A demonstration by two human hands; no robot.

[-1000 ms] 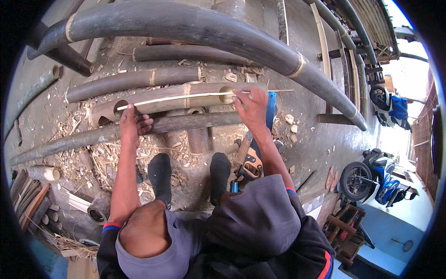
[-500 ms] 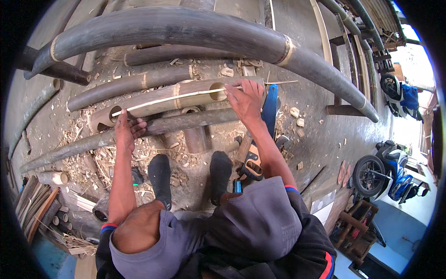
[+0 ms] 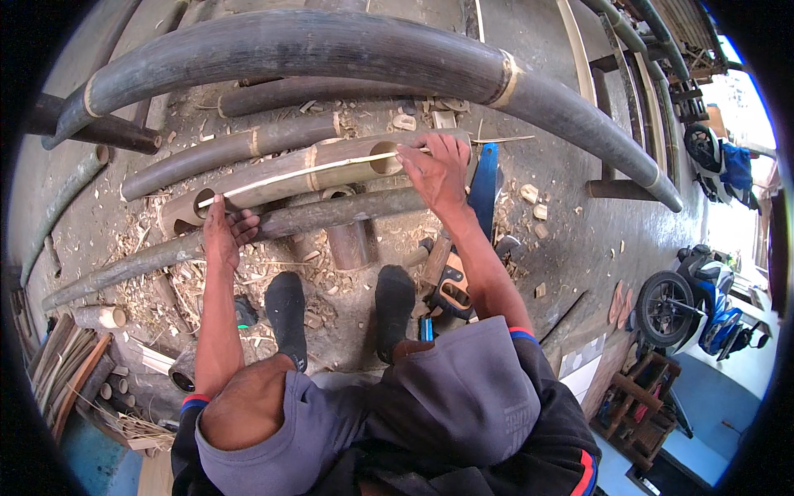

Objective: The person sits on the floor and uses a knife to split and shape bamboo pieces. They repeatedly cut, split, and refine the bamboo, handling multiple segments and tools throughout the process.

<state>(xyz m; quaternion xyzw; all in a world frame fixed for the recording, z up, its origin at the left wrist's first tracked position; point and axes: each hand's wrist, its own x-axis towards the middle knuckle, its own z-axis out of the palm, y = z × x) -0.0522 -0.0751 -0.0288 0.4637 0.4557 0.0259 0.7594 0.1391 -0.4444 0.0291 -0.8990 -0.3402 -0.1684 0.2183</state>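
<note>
A thin, pale bamboo strip [image 3: 281, 175] lies lengthwise over a bamboo pole [image 3: 273, 180] with two round holes cut in it. My left hand [image 3: 227, 233] pinches the strip's left end at the left hole [image 3: 203, 200], its other fingers loosely spread. At the right hole [image 3: 385, 159], my right hand [image 3: 438, 175] grips the strip between thumb and fingers. The pole rests across a longer, thinner bamboo pole [image 3: 331, 215] and a short upright-looking bamboo piece [image 3: 349, 244]. A handsaw [image 3: 482, 194] with a blue blade leans beside my right forearm.
A thick dark bamboo pole [image 3: 306, 51] spans the far side. Wood chips and shavings [image 3: 141, 289] litter the floor around my feet. Split bamboo pieces [image 3: 66, 364] are piled at left. A motorbike [image 3: 691, 302] stands at right, near a wooden rack [image 3: 637, 405].
Both hands keep hold of the bamboo strip in nearly the same place. The view has shifted slightly; nothing was taken up or let go.
</note>
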